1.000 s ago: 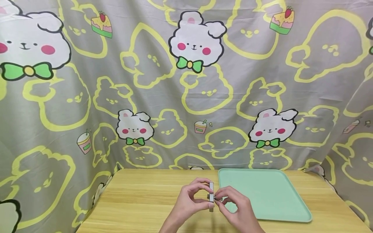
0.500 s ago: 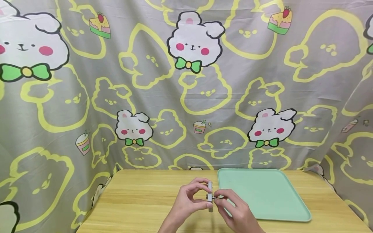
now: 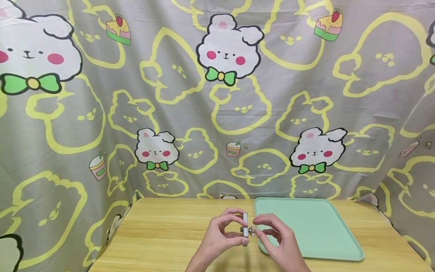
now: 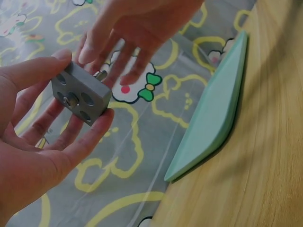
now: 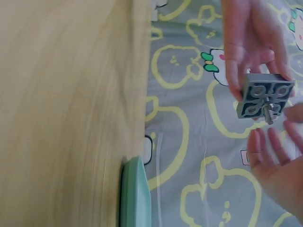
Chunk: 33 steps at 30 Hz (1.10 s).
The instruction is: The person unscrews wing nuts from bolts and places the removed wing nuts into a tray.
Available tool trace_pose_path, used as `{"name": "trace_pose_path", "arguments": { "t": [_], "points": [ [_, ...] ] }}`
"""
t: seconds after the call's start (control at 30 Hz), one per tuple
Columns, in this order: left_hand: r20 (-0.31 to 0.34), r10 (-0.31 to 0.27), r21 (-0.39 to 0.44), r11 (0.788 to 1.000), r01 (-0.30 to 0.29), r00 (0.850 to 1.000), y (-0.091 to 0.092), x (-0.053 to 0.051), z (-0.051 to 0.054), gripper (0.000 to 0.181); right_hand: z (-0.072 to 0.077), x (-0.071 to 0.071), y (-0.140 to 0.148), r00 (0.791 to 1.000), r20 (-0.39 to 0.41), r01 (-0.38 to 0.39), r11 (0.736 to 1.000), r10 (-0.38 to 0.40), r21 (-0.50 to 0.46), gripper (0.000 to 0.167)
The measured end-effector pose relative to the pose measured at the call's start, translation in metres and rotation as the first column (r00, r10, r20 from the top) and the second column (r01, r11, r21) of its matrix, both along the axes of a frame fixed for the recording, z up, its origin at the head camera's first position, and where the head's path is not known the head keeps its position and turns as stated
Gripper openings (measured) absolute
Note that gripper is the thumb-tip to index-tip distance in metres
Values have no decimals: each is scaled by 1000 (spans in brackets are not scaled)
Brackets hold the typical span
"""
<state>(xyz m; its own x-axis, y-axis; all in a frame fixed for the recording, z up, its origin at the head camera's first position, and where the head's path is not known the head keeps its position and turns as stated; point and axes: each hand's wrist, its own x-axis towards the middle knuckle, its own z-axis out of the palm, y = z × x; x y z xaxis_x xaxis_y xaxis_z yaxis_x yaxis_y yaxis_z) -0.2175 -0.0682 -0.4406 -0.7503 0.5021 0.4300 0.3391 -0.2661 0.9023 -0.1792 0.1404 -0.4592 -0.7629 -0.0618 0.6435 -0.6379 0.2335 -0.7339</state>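
Observation:
My left hand (image 3: 217, 235) grips a grey square block (image 4: 79, 90) by its edges, thumb on one side and fingers on the other. The left wrist view shows its face with round holes at the corners and a bolt end (image 4: 71, 100) in the middle. From the ribbed other face, seen in the right wrist view, a threaded metal bolt (image 5: 268, 113) sticks out. In the head view a blurred, flared metal piece surrounds that bolt. My right hand (image 3: 280, 240) hovers at this bolt end, its fingers spread apart and loosely bent; any contact is hard to tell.
A light green tray (image 3: 316, 226) lies on the wooden table (image 3: 163, 230), to the right and partly behind my right hand. A grey curtain (image 3: 190, 113) with yellow outlines and white cartoon rabbits hangs behind and at both sides.
My right fingers have come off the bolt and drawn slightly right, opening apart. The flared metal piece now shows by the block. My left hand and the block have stayed nearly still.

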Motion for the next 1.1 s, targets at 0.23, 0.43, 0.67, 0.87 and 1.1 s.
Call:
{"name": "trace_pose_path", "arguments": {
  "t": [0.23, 0.43, 0.67, 0.87, 1.1],
  "points": [
    [-15, -1, -19, 1000, 1, 1000, 1, 1, -1, 30, 7, -3, 8, 827, 525, -85, 967, 203, -239, 33],
    [1, 3, -51, 999, -3, 1000, 2, 3, -1, 30, 3, -7, 14, 692, 611, -207, 917, 384, -342, 36],
    [0, 1, -72, 997, -1, 1000, 4, 4, -1, 28, 3, -7, 17, 624, 631, -195, 873, 461, -446, 32],
    [0, -5, -77, 997, 5, 1000, 6, 4, -2, 28, 4, -7, 17, 622, 645, -168, 880, 445, -445, 32],
    [-6, -13, -65, 998, 13, 1000, 6, 4, -3, 28, 7, -4, 15, 676, 642, -144, 919, 362, -366, 32]
  ]
}}
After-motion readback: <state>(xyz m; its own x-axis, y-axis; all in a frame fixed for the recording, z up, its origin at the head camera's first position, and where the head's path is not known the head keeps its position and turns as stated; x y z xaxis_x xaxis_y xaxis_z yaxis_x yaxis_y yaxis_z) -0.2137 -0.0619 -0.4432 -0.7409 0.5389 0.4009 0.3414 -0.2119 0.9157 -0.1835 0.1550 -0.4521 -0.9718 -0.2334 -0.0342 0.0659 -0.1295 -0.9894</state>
